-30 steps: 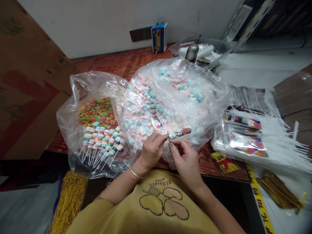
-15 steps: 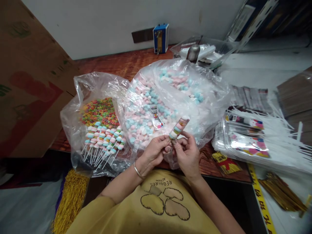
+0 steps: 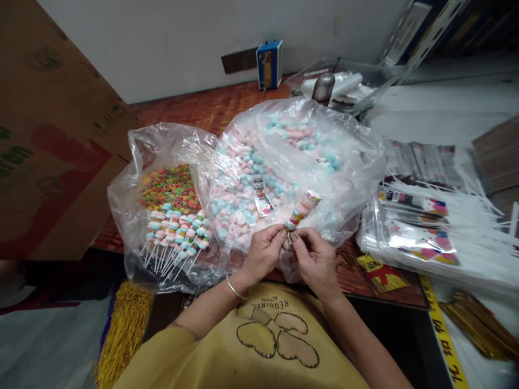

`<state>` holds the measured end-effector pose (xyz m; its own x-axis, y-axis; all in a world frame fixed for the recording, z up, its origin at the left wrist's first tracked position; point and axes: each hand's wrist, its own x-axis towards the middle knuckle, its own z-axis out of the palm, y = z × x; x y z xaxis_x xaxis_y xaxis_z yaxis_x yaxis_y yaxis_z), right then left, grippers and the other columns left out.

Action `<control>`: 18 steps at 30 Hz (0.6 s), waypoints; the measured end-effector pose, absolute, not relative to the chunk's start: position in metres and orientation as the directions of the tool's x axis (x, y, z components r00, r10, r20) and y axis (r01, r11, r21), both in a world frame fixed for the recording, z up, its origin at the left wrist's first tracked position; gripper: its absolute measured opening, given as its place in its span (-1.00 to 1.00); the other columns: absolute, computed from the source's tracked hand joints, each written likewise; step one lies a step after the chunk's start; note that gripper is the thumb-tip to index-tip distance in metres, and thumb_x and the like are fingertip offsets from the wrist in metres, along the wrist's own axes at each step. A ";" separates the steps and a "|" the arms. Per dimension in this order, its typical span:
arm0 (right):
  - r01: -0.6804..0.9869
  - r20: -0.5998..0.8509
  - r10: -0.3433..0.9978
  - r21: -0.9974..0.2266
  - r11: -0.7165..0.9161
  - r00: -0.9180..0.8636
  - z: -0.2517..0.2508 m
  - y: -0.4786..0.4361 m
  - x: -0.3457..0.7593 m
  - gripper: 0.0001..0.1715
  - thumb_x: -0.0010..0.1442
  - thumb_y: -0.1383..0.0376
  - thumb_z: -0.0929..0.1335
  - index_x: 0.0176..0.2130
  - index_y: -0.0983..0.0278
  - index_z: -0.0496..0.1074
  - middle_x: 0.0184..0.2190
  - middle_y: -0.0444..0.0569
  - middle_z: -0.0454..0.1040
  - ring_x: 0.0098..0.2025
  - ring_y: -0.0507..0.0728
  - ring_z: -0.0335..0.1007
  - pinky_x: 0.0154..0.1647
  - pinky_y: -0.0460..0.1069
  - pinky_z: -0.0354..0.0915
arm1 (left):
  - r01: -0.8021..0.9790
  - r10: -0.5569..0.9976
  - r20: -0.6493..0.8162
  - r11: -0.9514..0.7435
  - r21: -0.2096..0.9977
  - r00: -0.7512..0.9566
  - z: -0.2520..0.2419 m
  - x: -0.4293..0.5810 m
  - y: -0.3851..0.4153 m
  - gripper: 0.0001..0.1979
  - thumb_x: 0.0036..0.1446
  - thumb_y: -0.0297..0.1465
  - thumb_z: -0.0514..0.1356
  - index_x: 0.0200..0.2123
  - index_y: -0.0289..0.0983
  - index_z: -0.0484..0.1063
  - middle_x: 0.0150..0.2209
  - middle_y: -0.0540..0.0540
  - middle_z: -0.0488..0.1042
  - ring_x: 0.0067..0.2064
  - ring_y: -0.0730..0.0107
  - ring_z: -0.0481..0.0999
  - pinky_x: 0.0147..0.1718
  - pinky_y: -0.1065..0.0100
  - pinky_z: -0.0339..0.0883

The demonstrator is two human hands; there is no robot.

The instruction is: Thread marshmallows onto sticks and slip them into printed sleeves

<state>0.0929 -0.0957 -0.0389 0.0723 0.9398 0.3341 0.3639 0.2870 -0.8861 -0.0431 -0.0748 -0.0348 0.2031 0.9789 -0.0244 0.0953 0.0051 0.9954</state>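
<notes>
While I watched through the head camera, the left hand (image 3: 263, 251) and right hand (image 3: 314, 259) met at the near table edge, fingertips of both pinching the lower end of a wrapped candy skewer (image 3: 302, 209), which tilted up and to the right. Just beyond lay an open bag of pink and blue candies (image 3: 284, 156). To its left, a second bag (image 3: 162, 189) held coloured rings and finished skewers (image 3: 176, 232). Far right lay printed sleeves (image 3: 417, 237).
</notes>
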 end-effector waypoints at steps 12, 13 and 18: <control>0.739 0.582 0.810 -0.576 0.348 0.073 -0.043 -0.096 0.083 -0.80 0.43 0.24 0.32 -0.11 0.27 0.52 -0.30 0.05 0.62 -0.27 0.15 0.53 -0.23 0.00 0.34 | -0.190 0.961 -0.230 0.257 0.947 0.151 -0.038 -0.035 -0.072 -0.58 0.15 -0.04 0.30 -0.27 -0.33 0.56 -0.68 0.13 0.25 -0.66 0.63 0.14 -0.64 0.49 -0.04; 0.749 0.603 0.796 -0.551 0.367 0.053 -0.041 -0.096 0.083 -0.80 0.43 0.25 0.32 -0.12 0.28 0.52 -0.30 0.06 0.62 -0.26 0.16 0.54 -0.22 0.00 0.34 | -0.198 0.961 -0.231 0.259 0.945 0.153 -0.040 -0.035 -0.072 -0.58 0.15 -0.04 0.30 -0.27 -0.33 0.56 -0.69 0.14 0.23 -0.66 0.63 0.13 -0.64 0.50 -0.04; 0.705 0.587 0.806 -0.600 0.377 0.069 -0.035 -0.095 0.082 -0.80 0.44 0.29 0.30 -0.13 0.25 0.52 -0.32 0.03 0.61 -0.28 0.16 0.54 -0.21 0.01 0.37 | -0.289 0.959 -0.228 0.269 0.919 0.166 -0.045 -0.034 -0.074 -0.60 0.14 -0.04 0.32 -0.29 -0.31 0.55 -0.66 0.13 0.27 -0.66 0.63 0.17 -0.65 0.51 0.00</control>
<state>0.0819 -0.0951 -0.0350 0.0691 0.8064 0.5874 0.7054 0.3768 -0.6003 -0.0342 -0.0744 -0.0452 0.1657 0.9594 -0.2283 -0.2886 0.2686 0.9190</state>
